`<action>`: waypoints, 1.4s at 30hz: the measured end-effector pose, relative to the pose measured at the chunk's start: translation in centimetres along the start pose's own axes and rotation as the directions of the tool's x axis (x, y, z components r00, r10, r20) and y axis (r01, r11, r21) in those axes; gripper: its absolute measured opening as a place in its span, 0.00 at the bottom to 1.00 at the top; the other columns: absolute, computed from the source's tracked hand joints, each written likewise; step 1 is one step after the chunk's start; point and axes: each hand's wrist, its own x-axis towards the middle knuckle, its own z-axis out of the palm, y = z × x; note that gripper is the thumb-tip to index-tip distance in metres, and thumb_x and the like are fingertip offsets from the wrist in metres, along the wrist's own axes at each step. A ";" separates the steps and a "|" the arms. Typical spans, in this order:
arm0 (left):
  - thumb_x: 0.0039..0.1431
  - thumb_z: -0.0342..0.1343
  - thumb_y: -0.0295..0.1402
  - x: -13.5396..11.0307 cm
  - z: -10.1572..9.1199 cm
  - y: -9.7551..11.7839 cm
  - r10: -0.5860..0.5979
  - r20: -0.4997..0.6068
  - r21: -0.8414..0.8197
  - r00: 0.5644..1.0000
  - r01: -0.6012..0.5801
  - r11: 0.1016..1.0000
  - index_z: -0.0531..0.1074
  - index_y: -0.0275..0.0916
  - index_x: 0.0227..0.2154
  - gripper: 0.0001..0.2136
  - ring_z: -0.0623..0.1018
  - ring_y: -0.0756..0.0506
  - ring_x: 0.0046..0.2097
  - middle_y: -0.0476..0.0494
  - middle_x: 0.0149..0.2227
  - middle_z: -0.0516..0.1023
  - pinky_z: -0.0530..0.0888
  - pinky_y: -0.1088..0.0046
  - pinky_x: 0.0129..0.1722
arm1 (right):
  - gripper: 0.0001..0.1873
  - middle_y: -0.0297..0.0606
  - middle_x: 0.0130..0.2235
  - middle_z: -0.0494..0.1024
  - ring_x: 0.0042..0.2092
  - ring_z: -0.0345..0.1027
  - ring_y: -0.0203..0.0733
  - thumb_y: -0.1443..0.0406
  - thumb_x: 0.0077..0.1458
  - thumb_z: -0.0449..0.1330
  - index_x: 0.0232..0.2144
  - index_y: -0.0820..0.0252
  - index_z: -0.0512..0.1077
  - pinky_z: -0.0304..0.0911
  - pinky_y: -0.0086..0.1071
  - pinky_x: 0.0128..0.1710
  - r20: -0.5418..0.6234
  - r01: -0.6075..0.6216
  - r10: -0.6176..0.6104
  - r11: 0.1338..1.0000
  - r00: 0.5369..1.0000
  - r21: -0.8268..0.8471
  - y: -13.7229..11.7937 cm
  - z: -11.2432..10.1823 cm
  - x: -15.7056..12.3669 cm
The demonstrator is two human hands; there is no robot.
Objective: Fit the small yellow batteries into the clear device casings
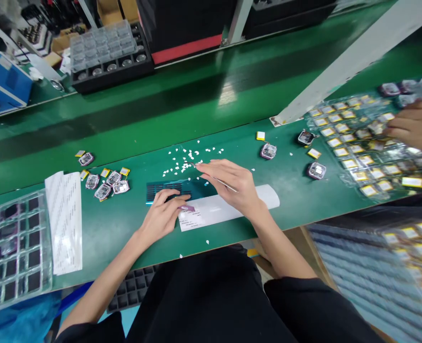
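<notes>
- our green bench (pixel 135 166) runs across, its front edge just before our black shirt (pixel 200 295); a white post (pixel 335 62) stands at the back right.
- green surface shows between our right hand (pixel 232 183) and the loose devices (pixel 317 170) farther right; paper strips (pixel 67 221) and a clear tray (pixel 48 238) bound the left.
- the white bits (pixel 185 166) lie scattered just beyond our right hand, around the tip of the tweezers (pixel 225 184).
- the purple piece (pixel 188 208) is at our left fingertips, over the left end of the white sheet (pixel 218 209); a blue film (pixel 153 193) lies just beyond.
- our right hand pinches the tweezers, pointing left; whether they grip a bit, we cannot tell.
- our left hand (pixel 164 212) is palm down, fingers bent; whether it pinches or only presses the purple piece, we cannot tell.
- another person's hand (pixel 414 126) is over the battery tray (pixel 350 136) at right.
</notes>
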 end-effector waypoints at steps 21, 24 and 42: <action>0.51 0.71 0.34 3.1 -2.3 -1.0 -0.829 -0.199 -0.883 0.523 0.271 0.383 0.75 0.38 0.31 0.11 0.73 0.54 0.24 0.53 0.26 0.75 0.73 0.78 0.24 | 0.19 0.26 0.53 0.81 0.40 0.80 0.38 0.67 0.63 0.66 0.54 0.43 0.77 0.77 0.34 0.37 0.194 0.370 -0.345 0.922 0.918 -0.114 -1.4 3.2 0.8; 0.51 0.70 0.34 3.1 -2.1 -1.1 -0.844 -0.183 -0.889 0.504 0.282 0.362 0.71 0.38 0.28 0.12 0.78 0.52 0.26 0.51 0.27 0.77 0.80 0.74 0.30 | 0.26 0.29 0.54 0.81 0.41 0.80 0.40 0.69 0.62 0.66 0.60 0.45 0.73 0.75 0.34 0.35 0.152 0.372 -0.360 0.927 0.920 -0.056 -1.5 3.5 0.7; 0.51 0.71 0.35 2.9 -1.2 0.0 -0.821 -0.275 -0.836 0.500 0.298 0.461 0.71 0.38 0.27 0.13 0.79 0.51 0.28 0.53 0.25 0.77 0.84 0.73 0.32 | 0.14 0.30 0.51 0.83 0.39 0.78 0.39 0.67 0.64 0.65 0.51 0.51 0.79 0.74 0.33 0.32 0.210 0.446 -0.409 0.878 0.888 -0.173 -2.2 3.9 0.9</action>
